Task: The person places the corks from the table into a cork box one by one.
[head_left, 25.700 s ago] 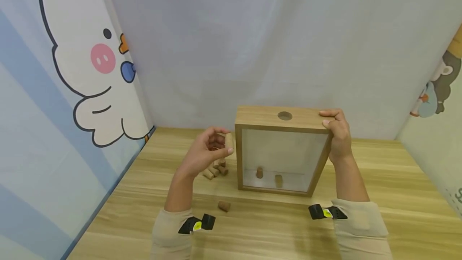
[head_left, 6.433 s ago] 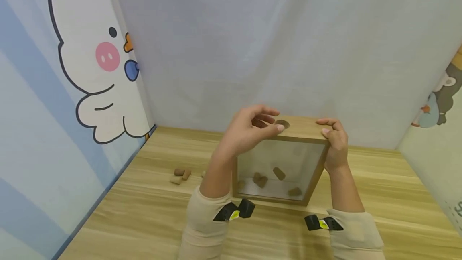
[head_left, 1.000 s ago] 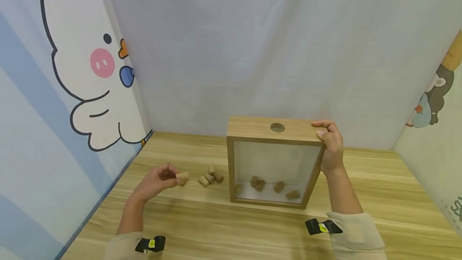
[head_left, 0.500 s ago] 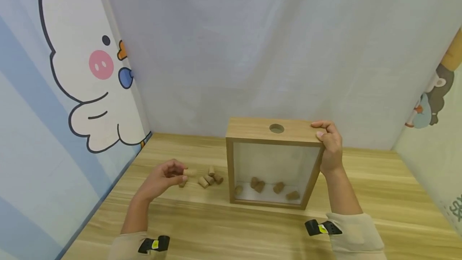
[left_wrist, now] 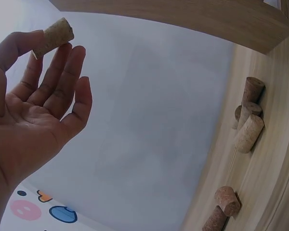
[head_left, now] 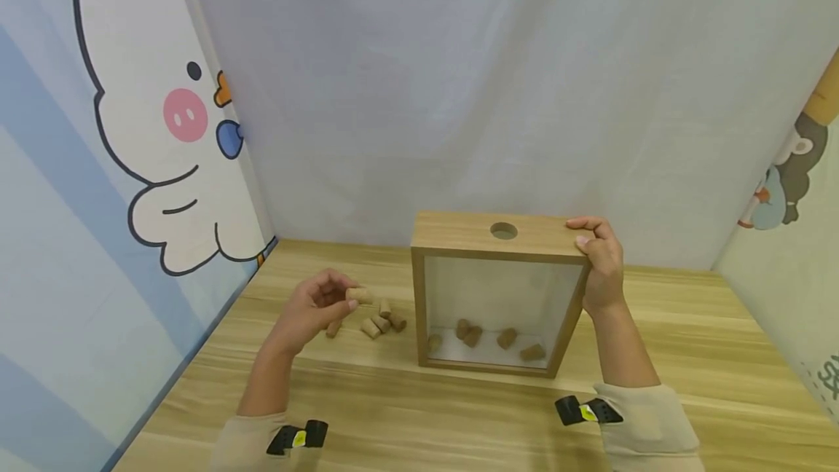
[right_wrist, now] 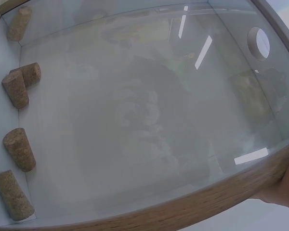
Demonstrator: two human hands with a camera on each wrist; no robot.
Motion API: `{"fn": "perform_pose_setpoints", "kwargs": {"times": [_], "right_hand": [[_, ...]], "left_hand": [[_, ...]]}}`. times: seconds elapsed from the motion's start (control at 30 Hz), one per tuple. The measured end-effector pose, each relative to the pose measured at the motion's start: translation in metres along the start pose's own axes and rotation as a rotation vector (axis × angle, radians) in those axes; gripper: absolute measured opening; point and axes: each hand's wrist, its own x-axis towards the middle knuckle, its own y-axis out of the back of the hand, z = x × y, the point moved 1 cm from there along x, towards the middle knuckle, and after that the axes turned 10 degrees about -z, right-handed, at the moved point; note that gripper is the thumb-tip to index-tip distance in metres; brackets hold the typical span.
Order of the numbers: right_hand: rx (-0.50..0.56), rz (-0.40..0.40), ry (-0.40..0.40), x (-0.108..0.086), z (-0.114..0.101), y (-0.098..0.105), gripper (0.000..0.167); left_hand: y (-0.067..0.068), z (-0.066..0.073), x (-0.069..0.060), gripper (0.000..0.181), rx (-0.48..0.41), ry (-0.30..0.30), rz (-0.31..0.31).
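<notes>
My left hand (head_left: pixel 316 312) pinches a pale cork (left_wrist: pixel 55 37) between thumb and fingers, raised over the table left of the box. The wood-framed box (head_left: pixel 498 235) stands upright, with a clear front and a round hole (head_left: pixel 504 231) in its top. My right hand (head_left: pixel 603 264) grips the box's top right corner, thumb in front and fingers over the top. Several corks (right_wrist: pixel 18 149) lie on the floor inside the box, seen through the front. Near the left hand, a small pile of corks (head_left: pixel 380 323) rests on the table.
Another cork (head_left: pixel 333 328) lies partly behind the left hand; the left wrist view shows two corks (left_wrist: pixel 227 201) there. The wooden table (head_left: pixel 419 421) meets a pale curtain (head_left: pixel 419 93) at the back. A printed cartoon curtain (head_left: pixel 144 130) hangs at the left.
Over the last second my left hand has lifted the cork from the table and moved right, toward the box. My right hand stays on the corner. More corks lie inside the box than 25.7 seconds ago.
</notes>
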Motion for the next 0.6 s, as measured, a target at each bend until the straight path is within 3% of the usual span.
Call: {"fn": "perform_pose_setpoints", "kwargs": {"times": [0.2,0.5,0.6], "right_hand": [[-0.001,0.003,0.001,0.0,0.0,0.001,0.027],[0.0,0.012,0.006,0.0,-0.001,-0.001,0.027],[-0.002,0.013,0.008,0.0,-0.001,-0.001,0.027]], "left_hand": [[-0.006,0.002,0.006,0.018,-0.045,-0.1,-0.012],[-0.012,0.01,0.011,0.018,-0.019,-0.076,0.038],[-0.013,0.014,0.013,0.019,-0.022,-0.094,0.043]]}}
